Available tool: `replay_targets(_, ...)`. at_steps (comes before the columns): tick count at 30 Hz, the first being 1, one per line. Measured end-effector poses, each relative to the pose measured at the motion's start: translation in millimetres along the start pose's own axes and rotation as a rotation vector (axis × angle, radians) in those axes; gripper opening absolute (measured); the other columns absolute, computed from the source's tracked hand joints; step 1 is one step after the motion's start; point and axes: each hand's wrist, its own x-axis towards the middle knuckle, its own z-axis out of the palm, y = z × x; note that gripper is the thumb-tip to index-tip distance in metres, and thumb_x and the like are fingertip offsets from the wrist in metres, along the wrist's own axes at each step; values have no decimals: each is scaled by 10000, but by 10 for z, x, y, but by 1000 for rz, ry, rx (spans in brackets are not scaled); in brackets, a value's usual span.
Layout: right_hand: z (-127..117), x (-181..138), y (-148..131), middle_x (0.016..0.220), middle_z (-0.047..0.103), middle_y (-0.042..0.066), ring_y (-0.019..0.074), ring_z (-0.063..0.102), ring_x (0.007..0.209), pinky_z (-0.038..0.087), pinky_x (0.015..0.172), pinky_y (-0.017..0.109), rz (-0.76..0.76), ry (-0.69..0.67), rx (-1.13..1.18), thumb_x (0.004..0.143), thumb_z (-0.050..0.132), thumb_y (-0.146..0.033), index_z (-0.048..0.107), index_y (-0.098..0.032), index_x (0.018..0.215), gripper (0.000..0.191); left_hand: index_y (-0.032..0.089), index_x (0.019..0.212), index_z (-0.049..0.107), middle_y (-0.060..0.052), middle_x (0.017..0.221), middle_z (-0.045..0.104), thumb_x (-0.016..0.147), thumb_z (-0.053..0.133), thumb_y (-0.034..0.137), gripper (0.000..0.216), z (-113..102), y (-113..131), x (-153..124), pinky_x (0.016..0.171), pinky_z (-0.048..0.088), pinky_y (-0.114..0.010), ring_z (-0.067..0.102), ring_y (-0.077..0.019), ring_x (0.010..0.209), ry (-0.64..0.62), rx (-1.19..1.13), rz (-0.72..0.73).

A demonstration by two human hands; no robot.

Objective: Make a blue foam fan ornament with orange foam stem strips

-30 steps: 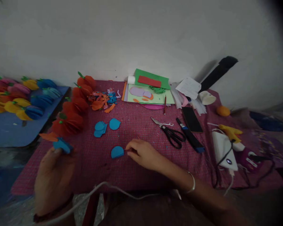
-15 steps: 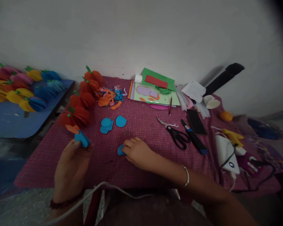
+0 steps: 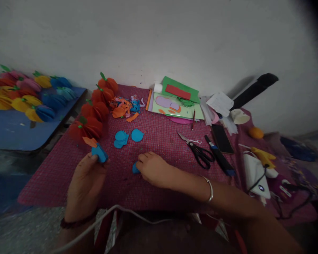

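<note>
My left hand [image 3: 86, 176] is closed, with thumb and fingers pinching a small stack of blue paper cutouts [image 3: 98, 154] above the table's left part. An orange paper piece [image 3: 90, 141] sticks up from that stack. On the cloth, my right hand [image 3: 153, 169] has its fingers curled over another folded blue paper piece [image 3: 135, 168], part of which they cover. Farther back lie a round blue paper cutout [image 3: 137, 135] and a few overlapping blue cutouts [image 3: 121, 139]. Orange-red paper pumpkins [image 3: 87, 127] stand in a row just beyond my left hand.
Paper scraps [image 3: 124, 107] are heaped behind the cutouts. Black-handled scissors [image 3: 200, 153], a cutter [image 3: 219, 155] and a phone [image 3: 222, 138] lie right of my right hand. A yellow glue gun [image 3: 263, 157] and a white cable [image 3: 116, 207] are nearby. More paper pumpkins crowd a blue table [image 3: 21, 135].
My left hand has shifted slightly to the right with the blue and orange paper. My right hand stays on the blue piece, and the view has tilted a little.
</note>
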Motion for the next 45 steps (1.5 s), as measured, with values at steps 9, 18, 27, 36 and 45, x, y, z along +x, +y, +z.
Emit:
replay_targets(9, -39, 235, 266, 1040, 603, 96, 199, 624, 788, 436, 596, 281, 74, -110, 123, 811, 623, -276, 560, -138, 1046, 280, 180, 693, 661, 36, 725, 689, 733, 646, 106, 84, 34, -78, 35, 640, 543, -205, 615, -95, 663, -11, 6, -31)
replay_targets(18, -158, 317, 294, 1027, 642, 109, 231, 634, 855, 447, 630, 292, 19, -210, 158, 793, 635, -316, 583, -131, 1033, 307, 147, 725, 654, 31, 741, 675, 726, 670, 114, 37, 20, -156, 59, 666, 528, -186, 610, -83, 676, -52, -10, -55)
replay_targets(27, -90, 262, 167, 993, 669, 113, 242, 638, 911, 479, 739, 336, -10, -124, 31, 792, 642, -239, 597, -116, 993, 240, 152, 787, 639, 4, 771, 625, 700, 708, 130, 114, 52, -148, -12, 659, 547, -235, 602, -120, 729, -129, -184, -246)
replay_targets(36, -60, 229, 98, 990, 647, 135, 260, 631, 895, 485, 731, 370, -5, -73, -34, 827, 568, -171, 594, -104, 980, 170, 155, 803, 617, 6, 802, 590, 740, 690, 132, 99, 22, -188, -10, 671, 541, -227, 583, -115, 750, -217, -245, -218)
replay_targets(45, -108, 294, 169, 1020, 674, 151, 287, 656, 911, 498, 747, 374, 26, -221, 49, 782, 626, -268, 618, -88, 1010, 290, 170, 789, 635, 6, 810, 601, 754, 673, 150, 55, 29, -224, -8, 684, 527, -217, 584, -107, 757, -182, -198, -228)
